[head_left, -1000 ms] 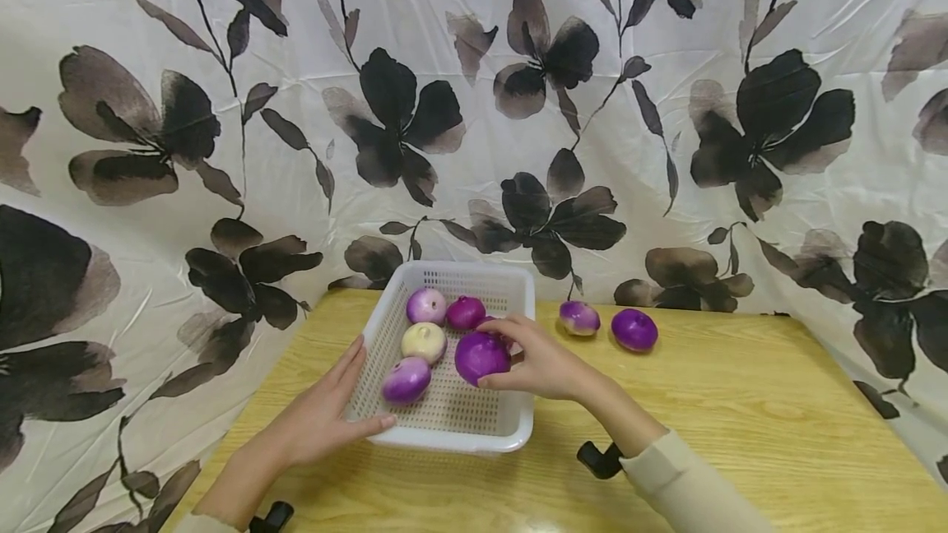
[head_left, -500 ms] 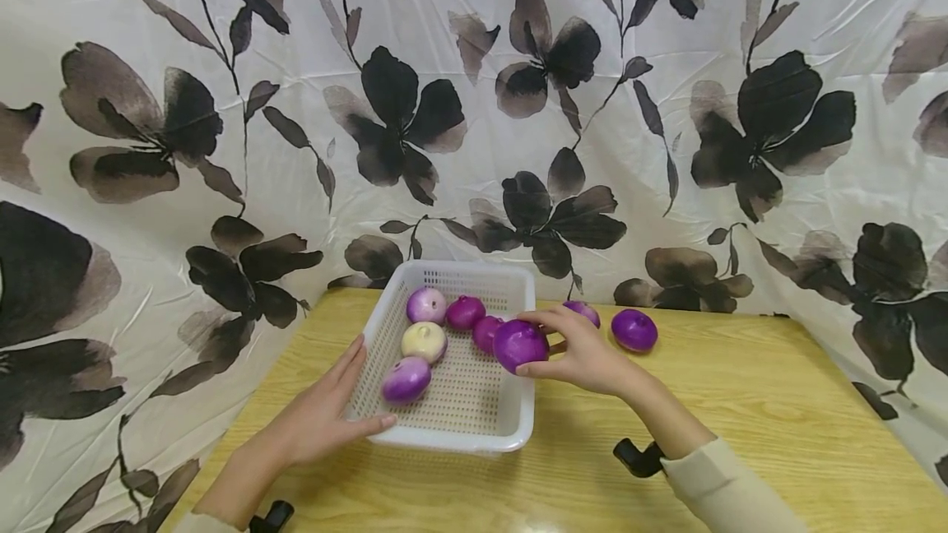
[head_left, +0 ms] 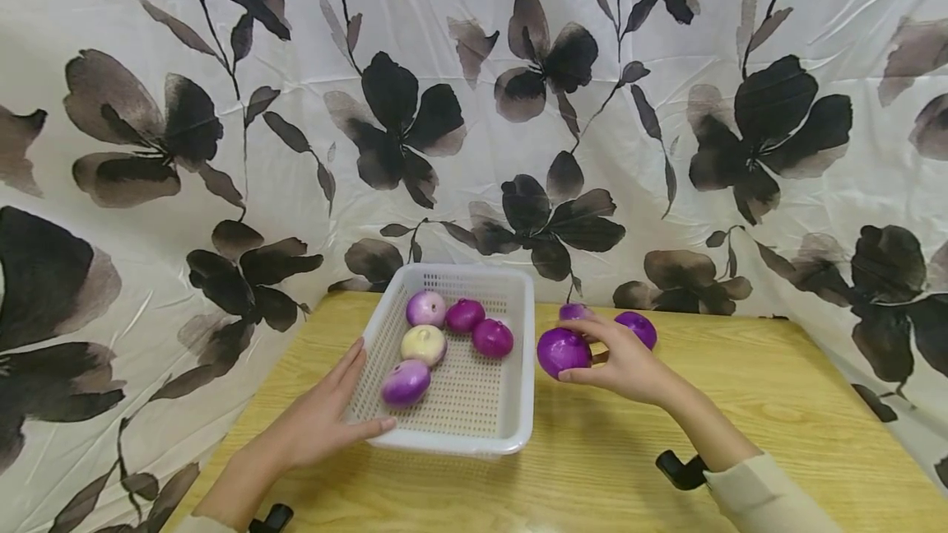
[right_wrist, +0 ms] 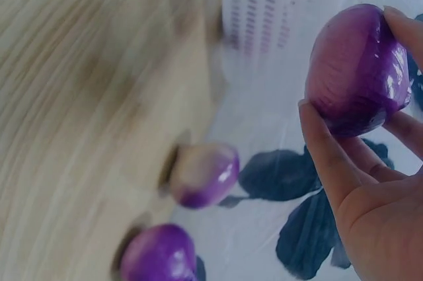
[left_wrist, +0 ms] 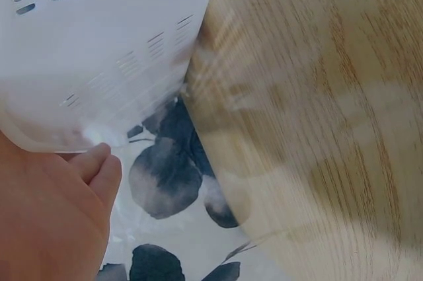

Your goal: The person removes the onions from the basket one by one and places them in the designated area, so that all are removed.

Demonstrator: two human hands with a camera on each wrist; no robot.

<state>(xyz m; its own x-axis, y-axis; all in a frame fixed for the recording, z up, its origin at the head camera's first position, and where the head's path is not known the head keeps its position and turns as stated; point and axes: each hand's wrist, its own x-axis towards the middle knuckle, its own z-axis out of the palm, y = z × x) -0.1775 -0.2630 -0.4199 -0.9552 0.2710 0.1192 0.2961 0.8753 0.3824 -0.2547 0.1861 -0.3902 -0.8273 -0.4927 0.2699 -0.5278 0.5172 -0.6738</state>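
Observation:
A purple onion (head_left: 563,354) is pinched between the thumb and fingers of my right hand (head_left: 625,362), held just outside the basket's right side. In the right wrist view the same onion (right_wrist: 360,66) is off the table, fingertips on opposite sides. My left hand (head_left: 322,418) rests against the near left corner of a white plastic basket (head_left: 524,401), fingers straight along its left side and thumb on the front rim. Inside sit a pale purple onion (head_left: 426,308), a yellowish one (head_left: 424,345), a purple-and-white one (head_left: 406,383) and two magenta ones, including the magenta onion (head_left: 492,339).
Behind my right hand, two more onions stand on the wooden table (head_left: 741,401): a two-toned onion (right_wrist: 205,174), partly hidden in the head view, and a purple onion (head_left: 638,329). A white floral cloth (head_left: 474,105) hangs behind the table's far edge.
My right hand has carried the purple onion rightward out of the basket, over its right rim. The magenta onion behind it has come into full view. My left hand and the basket stay put.

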